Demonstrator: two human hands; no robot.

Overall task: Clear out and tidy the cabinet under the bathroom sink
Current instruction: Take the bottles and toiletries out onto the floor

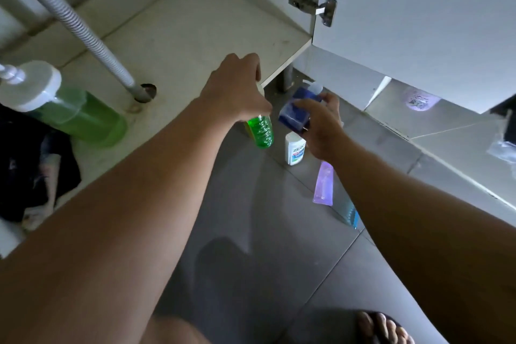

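A grey tiled floor (251, 232) is seen below the cabinet. A foot in a dark sandal (382, 328) is placed on it at the lower right. A purple patterned mat (420, 100) is glimpsed beyond the open door, and crumpled clear plastic (502, 148) is seen at the right edge.

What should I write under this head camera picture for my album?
Left hand holds a small green bottle, right hand a blue bottle, above the floor beside the open cabinet.
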